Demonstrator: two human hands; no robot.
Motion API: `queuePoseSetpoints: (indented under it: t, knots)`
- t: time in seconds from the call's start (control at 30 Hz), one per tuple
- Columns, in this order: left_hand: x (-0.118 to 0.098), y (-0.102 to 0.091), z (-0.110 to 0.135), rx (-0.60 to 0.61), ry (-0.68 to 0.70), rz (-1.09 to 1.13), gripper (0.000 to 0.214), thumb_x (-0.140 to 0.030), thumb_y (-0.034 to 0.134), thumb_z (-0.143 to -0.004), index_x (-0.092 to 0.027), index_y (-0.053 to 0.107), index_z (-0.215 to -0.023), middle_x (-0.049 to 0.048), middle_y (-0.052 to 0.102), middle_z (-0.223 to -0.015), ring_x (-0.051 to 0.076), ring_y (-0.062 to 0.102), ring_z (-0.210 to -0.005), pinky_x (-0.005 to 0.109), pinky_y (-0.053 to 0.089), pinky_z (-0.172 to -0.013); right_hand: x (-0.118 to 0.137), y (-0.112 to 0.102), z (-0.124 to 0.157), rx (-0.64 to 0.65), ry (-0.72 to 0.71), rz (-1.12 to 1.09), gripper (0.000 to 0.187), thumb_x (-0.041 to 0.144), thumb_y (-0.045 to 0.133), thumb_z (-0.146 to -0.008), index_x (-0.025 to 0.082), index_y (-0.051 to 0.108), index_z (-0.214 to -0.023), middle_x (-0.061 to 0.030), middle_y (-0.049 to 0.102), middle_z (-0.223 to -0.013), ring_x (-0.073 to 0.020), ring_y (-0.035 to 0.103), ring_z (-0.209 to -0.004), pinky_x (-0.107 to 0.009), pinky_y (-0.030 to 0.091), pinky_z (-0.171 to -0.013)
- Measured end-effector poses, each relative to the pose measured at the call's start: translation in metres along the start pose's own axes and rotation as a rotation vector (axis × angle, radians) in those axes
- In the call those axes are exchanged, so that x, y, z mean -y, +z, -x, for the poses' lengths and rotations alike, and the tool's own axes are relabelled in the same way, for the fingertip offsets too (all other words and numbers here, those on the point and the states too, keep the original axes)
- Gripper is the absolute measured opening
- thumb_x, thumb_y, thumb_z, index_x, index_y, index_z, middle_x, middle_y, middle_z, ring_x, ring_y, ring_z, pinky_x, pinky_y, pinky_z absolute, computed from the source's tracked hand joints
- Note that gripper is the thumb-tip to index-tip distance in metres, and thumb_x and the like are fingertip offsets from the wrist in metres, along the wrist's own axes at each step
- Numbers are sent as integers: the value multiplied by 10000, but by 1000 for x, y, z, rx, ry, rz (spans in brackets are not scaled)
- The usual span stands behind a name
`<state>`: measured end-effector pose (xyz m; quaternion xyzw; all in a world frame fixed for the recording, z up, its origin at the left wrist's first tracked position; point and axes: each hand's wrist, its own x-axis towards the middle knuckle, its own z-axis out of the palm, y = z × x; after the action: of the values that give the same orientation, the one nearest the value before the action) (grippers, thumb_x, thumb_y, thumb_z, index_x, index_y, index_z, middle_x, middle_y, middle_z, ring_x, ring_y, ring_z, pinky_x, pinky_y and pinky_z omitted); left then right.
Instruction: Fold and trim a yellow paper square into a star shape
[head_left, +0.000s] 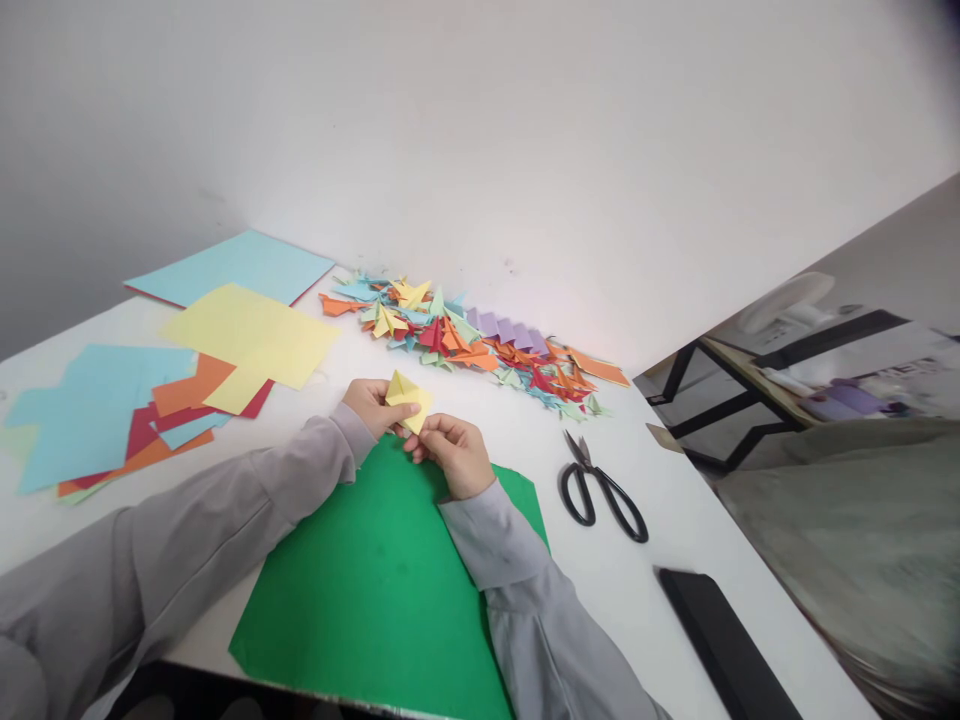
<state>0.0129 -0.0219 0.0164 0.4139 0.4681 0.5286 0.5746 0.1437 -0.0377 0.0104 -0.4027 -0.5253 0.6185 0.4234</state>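
Over the green mat (pixel 390 570), left hand (pixel 369 402) and right hand (pixel 459 452), both curled in, pinch the yellow paper (pixel 405 392), probably so folds don't slip.

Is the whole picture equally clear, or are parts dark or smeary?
Not equally: in the head view, the grey fabric at right looks smeared, the scissors look crisper, the wall dims toward the left, and the top right corner darkens.

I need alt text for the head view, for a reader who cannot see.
A person's left hand and right hand hold a folded yellow paper over a green mat on a white table. Behind lie many colourful folded papers; flat sheets lie left, scissors right.
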Motion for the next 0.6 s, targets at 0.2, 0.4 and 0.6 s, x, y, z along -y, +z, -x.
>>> queuePoseSetpoints:
  t: [0.2, 0.4, 0.6]
  knots:
    - [0, 1, 1, -40, 34, -5, 276, -196, 752, -400, -73, 602, -595, -2, 582, -438, 72, 481, -323, 195, 415, -338, -3, -1, -1, -20, 16, -74, 137, 284, 602, -618, 160, 577, -565, -9, 629, -492, -88, 511, -401, -216, 407, -435]
    - [-4, 4, 5, -49, 22, -37, 234, -172, 741, -402, -84, 599, -566, -14, 579, -443, 75, 483, -333, 207, 422, -351, 0, 3, 0, -40, -31, 18, 228, 343, 675, -572, 167, 535, -539, 5, 609, -474, -81, 482, -389, -217, 384, -429]
    - [0, 2, 2, -64, -4, 67, 309, -162, 759, -337, -82, 623, -603, 3, 612, -509, 103, 536, -442, 234, 459, -434, -3, 0, -1, -23, -39, 4, 218, 309, 670, -579, 175, 508, -518, 15, 599, -454, -80, 462, -374, -210, 351, -417]
